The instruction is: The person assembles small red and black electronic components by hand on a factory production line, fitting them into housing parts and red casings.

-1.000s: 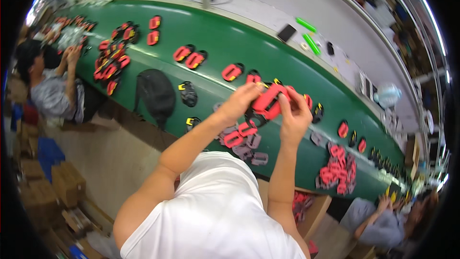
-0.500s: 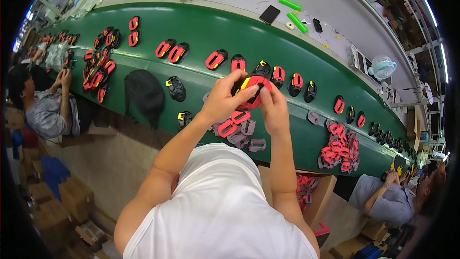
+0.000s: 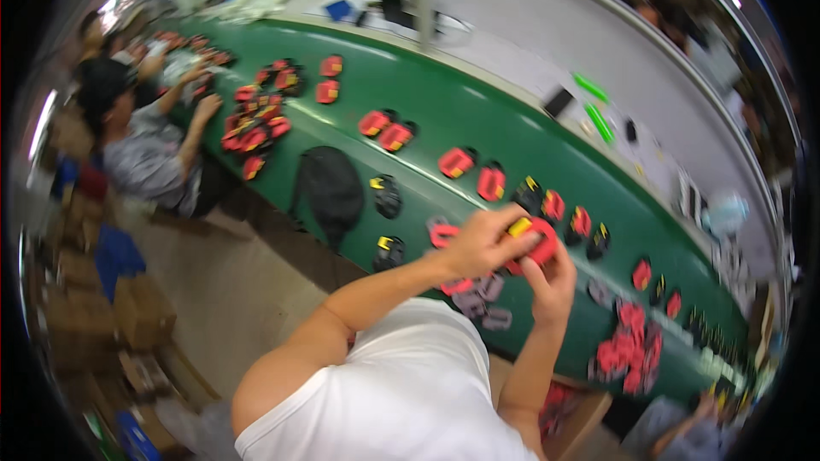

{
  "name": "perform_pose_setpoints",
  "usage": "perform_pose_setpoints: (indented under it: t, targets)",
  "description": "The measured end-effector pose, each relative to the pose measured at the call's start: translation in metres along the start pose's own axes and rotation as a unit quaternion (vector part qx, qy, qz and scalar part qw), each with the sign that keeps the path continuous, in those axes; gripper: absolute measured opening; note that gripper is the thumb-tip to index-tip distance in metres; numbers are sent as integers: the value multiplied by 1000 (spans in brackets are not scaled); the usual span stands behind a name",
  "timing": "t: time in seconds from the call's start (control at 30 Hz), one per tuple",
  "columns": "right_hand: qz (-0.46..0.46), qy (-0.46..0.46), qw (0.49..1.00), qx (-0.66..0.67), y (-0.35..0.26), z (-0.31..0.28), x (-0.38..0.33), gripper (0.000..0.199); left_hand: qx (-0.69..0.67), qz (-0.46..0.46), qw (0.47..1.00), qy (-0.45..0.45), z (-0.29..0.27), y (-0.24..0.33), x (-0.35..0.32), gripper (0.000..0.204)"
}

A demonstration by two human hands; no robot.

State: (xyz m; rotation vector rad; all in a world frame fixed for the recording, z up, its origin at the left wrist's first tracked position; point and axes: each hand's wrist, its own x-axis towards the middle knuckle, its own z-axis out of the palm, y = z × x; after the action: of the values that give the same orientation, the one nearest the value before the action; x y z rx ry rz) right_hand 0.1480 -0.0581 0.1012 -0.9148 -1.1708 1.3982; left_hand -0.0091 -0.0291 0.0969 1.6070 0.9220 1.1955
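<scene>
Both of my hands hold one red shoe part with a yellow tab [image 3: 533,242] above the near edge of the green conveyor belt [image 3: 478,119]. My left hand [image 3: 481,243] grips it from the left, fingers curled over its top. My right hand [image 3: 553,280] supports it from below and the right. Just under my hands lies a small heap of red and grey shoe parts [image 3: 475,294] on the belt.
Red and black shoe parts [image 3: 384,130] lie in pairs along the belt, with a red pile [image 3: 628,350] at the right. A black cap-like object [image 3: 330,186] hangs over the near edge. A seated person [image 3: 141,149] works at the left. Cardboard boxes [image 3: 137,312] stand on the floor.
My hands stay together on the red part, turning it slightly. The view has swung, so the belt and the seated person sit more to the right and lower in the picture.
</scene>
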Motion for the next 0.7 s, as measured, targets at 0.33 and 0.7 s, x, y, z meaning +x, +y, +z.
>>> perform_pose_setpoints:
  t: [0.33, 0.7]
  targets:
    - [-165, -57, 935, -308, -33, 24, -46, 27, -169, -10, 983, -74, -17, 37, -46, 29]
    - [-223, 22, 928, -299, -44, 37, -50, 42, -285, -172, 943, 21, -9, 30, -41, 26]
